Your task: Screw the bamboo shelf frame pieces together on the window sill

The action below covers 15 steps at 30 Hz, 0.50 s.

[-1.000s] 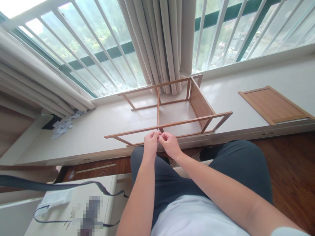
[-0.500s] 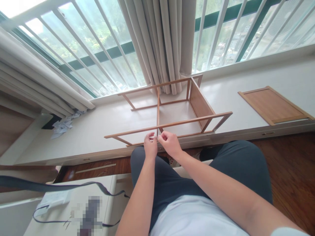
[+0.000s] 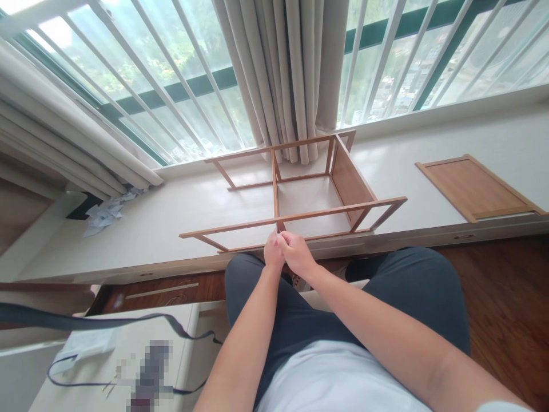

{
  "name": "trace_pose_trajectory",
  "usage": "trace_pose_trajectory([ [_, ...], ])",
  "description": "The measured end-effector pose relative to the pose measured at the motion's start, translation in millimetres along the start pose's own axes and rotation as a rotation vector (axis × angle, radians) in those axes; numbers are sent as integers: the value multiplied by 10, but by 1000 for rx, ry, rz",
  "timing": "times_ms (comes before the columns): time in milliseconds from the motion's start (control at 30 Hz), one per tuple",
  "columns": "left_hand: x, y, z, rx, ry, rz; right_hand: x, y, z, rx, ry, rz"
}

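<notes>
The left hand (image 3: 273, 253) and the right hand (image 3: 297, 253) are seen pressed together at the near edge of the wooden frame (image 3: 291, 194), just below the point where its middle upright meets the near rail. The fingers of both hands are curled closed and bunched against each other; whether anything small is pinched between them cannot be told. The frame is laid on its side on the white window ledge (image 3: 171, 223), which serves as the worktop, with one solid side panel toward the right and open slats elsewhere. Its near rail reaches close to the ledge's front edge, and its far rail lies just beside the hanging curtain (image 3: 295, 74). Open ledge is left on both sides of the frame: a broad stretch to the left, ending at some crumpled papers (image 3: 107, 210) in the far left corner, and a stretch to the right up to a flat wooden panel (image 3: 474, 187), which is set well apart from the frame and near the ledge's front edge. A dark strap (image 3: 103, 323) is draped over a white surface at the near left.
</notes>
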<state>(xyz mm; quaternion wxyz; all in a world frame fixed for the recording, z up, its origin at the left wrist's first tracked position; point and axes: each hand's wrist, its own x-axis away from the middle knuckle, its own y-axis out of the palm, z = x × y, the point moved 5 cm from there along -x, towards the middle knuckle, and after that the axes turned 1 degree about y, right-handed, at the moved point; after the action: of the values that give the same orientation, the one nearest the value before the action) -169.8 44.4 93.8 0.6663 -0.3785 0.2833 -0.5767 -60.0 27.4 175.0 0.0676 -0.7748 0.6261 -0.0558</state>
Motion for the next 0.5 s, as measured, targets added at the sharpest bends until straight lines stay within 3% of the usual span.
trace_pose_trajectory([
  [133, 26, 54, -8, -20, -1, 7, 8, -1, -7, -44, -19, -15],
  [300, 42, 120, -4, -70, -52, -75, 3, 32, 80, -181, 15, -45],
  [500, 85, 49, 103, -95, -77, -73, -6, 89, 199, -346, 59, -79],
])
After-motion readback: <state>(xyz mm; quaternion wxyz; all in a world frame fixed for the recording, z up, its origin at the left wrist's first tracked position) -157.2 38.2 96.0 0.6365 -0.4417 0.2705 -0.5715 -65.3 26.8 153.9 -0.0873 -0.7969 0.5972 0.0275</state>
